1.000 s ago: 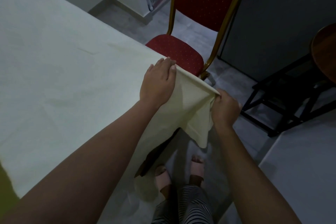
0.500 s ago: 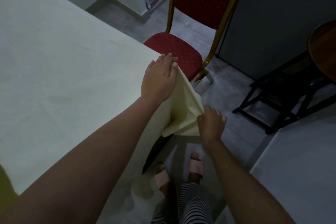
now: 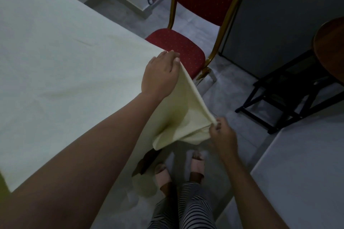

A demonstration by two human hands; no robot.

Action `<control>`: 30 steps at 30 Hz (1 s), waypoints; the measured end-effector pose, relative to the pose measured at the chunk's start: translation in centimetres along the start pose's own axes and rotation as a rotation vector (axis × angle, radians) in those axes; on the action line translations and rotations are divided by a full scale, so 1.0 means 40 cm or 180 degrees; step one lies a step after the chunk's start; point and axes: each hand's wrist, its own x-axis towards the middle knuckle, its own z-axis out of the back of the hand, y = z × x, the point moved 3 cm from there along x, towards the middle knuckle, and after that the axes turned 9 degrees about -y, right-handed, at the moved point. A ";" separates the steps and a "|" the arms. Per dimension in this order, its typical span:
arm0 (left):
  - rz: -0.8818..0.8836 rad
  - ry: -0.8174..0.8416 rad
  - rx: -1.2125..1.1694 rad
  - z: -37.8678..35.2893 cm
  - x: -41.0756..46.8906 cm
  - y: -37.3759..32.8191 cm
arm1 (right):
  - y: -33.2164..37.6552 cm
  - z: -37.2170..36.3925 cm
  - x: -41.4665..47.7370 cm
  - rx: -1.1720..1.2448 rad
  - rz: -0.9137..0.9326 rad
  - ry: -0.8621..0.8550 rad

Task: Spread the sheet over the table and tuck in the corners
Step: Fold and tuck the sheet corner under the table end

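Pale yellow sheet covers counter top, corner hanging off the edge. L hand lies flat on sheet at counter corner, fingers straight, pressing down. R hand lower, off to the side, fingers pinching sheet's taut folded edge. 1 red chair just behind corner.

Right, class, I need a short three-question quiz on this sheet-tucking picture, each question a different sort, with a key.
1. True or false: the left hand lies with straight fingers on top of the sheet.
2. What is the right hand doing? A) pinching the sheet's hanging fold B) hanging empty C) lying flat on top of the sheet
3. Fill in: the chair beyond the left hand has a ___ seat.
Key: 1 true; 2 A; 3 red.
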 end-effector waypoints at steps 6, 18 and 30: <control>0.0017 -0.0028 0.0038 0.001 -0.001 -0.001 | 0.037 0.021 0.084 -0.0083 -0.0141 -0.0859; 0.0047 -0.0012 0.0038 0.004 -0.001 -0.007 | 0.069 0.037 -0.052 -0.0232 0.0147 -0.0992; -0.0005 0.0036 -0.0050 0.004 -0.002 -0.003 | 0.001 0.021 0.025 -0.0162 -0.0042 -0.1213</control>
